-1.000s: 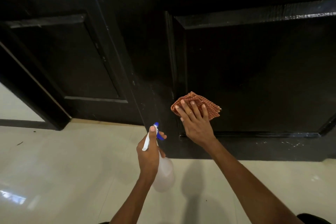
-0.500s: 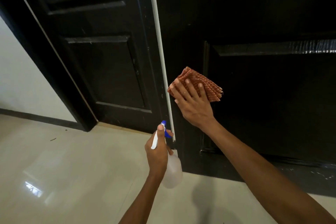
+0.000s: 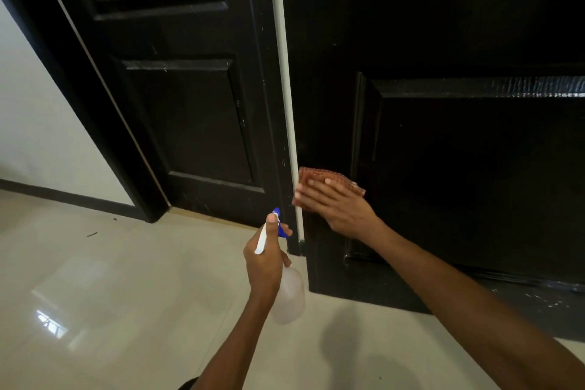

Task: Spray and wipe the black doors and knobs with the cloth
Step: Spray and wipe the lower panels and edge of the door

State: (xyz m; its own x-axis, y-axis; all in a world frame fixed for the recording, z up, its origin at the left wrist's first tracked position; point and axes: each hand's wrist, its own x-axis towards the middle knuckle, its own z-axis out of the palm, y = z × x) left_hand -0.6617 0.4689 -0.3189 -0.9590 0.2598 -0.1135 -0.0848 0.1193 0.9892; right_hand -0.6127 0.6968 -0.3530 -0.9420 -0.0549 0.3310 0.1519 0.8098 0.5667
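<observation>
Two black panelled doors fill the view: the left door point(image 3: 190, 123) and the right door point(image 3: 459, 168). A pale strip point(image 3: 286, 98) runs down between them. My right hand point(image 3: 335, 207) lies flat on an orange checked cloth point(image 3: 319, 176), pressing it against the left stile of the right door, low down beside the strip. My left hand point(image 3: 266, 260) grips a translucent spray bottle point(image 3: 289, 294) with a blue and white nozzle point(image 3: 278, 225), held just in front of the door bottoms. No knob is in view.
A glossy cream tiled floor point(image 3: 110, 310) spreads below with window glare. A cream wall point(image 3: 34, 123) with a dark skirting board stands at the left beside the black door frame point(image 3: 79, 82). White specks mark the right door's bottom rail point(image 3: 538, 298).
My right hand and the cloth slid up the right door's stile, then back down and slightly left toward the pale strip. My view shifted up and left. The left hand stayed on the bottle.
</observation>
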